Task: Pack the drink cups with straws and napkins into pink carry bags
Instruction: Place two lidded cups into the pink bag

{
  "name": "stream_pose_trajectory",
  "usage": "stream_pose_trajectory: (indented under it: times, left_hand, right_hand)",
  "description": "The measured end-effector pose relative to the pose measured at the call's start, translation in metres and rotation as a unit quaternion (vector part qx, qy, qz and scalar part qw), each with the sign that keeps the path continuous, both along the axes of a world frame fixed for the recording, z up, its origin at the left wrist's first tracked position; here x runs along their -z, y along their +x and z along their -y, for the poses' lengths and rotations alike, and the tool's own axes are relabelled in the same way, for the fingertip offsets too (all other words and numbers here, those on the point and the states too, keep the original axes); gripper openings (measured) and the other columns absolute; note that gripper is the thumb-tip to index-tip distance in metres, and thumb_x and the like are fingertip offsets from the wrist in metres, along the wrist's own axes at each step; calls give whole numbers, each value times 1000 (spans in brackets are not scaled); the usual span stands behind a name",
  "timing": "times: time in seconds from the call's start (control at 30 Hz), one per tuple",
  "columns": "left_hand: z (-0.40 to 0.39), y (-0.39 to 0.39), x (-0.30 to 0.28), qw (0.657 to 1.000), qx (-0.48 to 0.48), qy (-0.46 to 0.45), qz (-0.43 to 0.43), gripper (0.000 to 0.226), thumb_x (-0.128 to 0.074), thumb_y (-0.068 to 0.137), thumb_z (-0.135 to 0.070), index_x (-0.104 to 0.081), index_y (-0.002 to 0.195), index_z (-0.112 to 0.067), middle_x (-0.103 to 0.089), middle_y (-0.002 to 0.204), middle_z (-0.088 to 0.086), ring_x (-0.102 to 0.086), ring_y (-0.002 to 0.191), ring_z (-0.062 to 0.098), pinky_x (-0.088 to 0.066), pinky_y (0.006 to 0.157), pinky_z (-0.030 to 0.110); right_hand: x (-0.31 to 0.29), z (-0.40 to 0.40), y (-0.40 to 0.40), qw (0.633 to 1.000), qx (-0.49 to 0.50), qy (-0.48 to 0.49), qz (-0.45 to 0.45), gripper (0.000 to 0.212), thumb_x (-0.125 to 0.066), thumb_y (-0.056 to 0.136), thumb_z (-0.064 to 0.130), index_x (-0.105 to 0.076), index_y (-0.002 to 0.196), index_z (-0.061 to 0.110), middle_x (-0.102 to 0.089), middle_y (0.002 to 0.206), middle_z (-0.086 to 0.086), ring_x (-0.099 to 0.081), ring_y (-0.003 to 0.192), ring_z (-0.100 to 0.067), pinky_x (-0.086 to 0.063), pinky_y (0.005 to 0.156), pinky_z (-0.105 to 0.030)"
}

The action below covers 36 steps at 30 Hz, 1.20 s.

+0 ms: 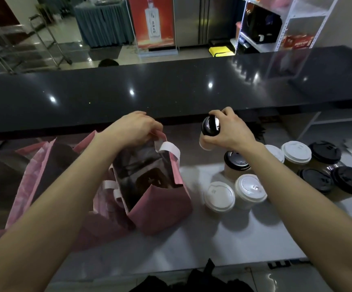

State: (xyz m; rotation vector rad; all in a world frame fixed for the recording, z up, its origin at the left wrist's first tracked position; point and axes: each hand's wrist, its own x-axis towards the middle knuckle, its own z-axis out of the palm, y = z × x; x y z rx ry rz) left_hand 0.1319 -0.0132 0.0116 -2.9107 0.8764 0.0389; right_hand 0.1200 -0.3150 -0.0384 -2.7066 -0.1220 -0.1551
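Observation:
A pink carry bag (pixel 162 207) stands open on the white work surface, a dark shape visible inside it. My left hand (pixel 133 129) pinches the bag's far rim by its white handle (pixel 167 147) and holds the mouth open. My right hand (pixel 223 129) grips a paper cup with a black lid (pixel 210 126), lifted above the surface to the right of the bag. Several more cups stand at the right: white-lidded ones (pixel 219 196) (pixel 250 187) (pixel 296 151) and black-lidded ones (pixel 236 160) (pixel 324 151) (pixel 351 180). I see no straws or napkins.
More pink bags (pixel 34 171) lie slumped at the left. A raised black counter (pixel 171 91) runs across just behind my hands. Beyond it are a shelf unit (pixel 276 28), a red poster stand (pixel 152 24) and a trolley (pixel 44 39).

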Motion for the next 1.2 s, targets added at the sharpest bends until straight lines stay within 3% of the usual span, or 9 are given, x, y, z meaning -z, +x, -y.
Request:
stream_pose_trajectory:
  times: [0.07,0.13,0.33,0.57,0.7,0.83,0.93,1.03,1.2]
  left_hand:
    - [-3,1,-1,999,-49,-10,-11,15,-67,103,-23,-72,109,-36,-75,113,-6,-67,107,21,-55,90,42]
    - [-7,4,0,996,-84,0,-2,17,-66,102,-23,-72,111,-36,-75,115,-3,-68,104,25,-53,79,40]
    - [-12,21,3,984,-171,-24,35,21,-63,99,-27,-70,117,-35,-76,116,-1,-69,108,31,-53,83,42]
    - [-8,44,11,960,-244,-114,78,17,-69,97,-43,-67,103,-27,-68,92,2,-64,88,30,-45,73,40]
    - [-4,42,21,952,-265,-143,50,22,-69,101,-47,-68,104,-26,-73,97,4,-69,90,31,-59,79,47]
    - [-15,34,21,947,-250,-203,15,59,-86,88,-54,-53,130,-29,-69,111,-2,-67,99,23,-60,88,50]
    - [-32,21,23,942,-229,-238,65,80,-98,74,-46,-49,134,-24,-54,129,1,-60,114,24,-55,101,48]
    - [-47,6,24,953,-194,-196,125,65,-99,74,-41,-58,121,-23,-48,124,2,-54,114,25,-51,105,48]
    - [-61,-14,22,979,-135,-141,64,25,-85,88,-49,-75,101,-31,-67,102,-12,-61,104,18,-50,100,44]
  right_hand:
    - [-2,1,3,1000,-8,2,1,94,-78,75,64,-48,157,30,-48,139,-2,-60,124,-30,-54,102,-42]
    - [-4,0,5,1000,-18,4,1,95,-77,75,64,-46,158,30,-47,140,-2,-61,122,-30,-55,99,-41]
    - [-9,-2,11,997,-10,55,43,104,-77,72,67,-41,160,25,-48,141,-2,-60,127,-30,-52,102,-43]
    - [-20,7,20,994,-7,63,92,103,-75,74,75,-44,157,24,-52,141,-1,-61,125,-29,-55,104,-46]
    - [-30,16,21,987,-8,66,145,96,-74,73,75,-51,150,23,-54,135,-2,-62,119,-28,-58,99,-47]
    - [-49,17,24,974,-11,98,205,94,-75,74,77,-55,149,24,-55,133,-3,-60,122,-26,-56,99,-42]
    - [-62,9,24,965,-30,112,235,93,-76,76,77,-56,150,24,-55,133,-1,-60,120,-23,-53,97,-33]
    - [-71,-3,22,959,-57,118,250,91,-77,78,76,-57,150,24,-55,133,-1,-60,119,-22,-49,96,-29]
    - [-83,-31,11,946,-107,192,239,85,-73,81,76,-61,149,25,-53,127,6,-54,111,-5,-41,88,-5]
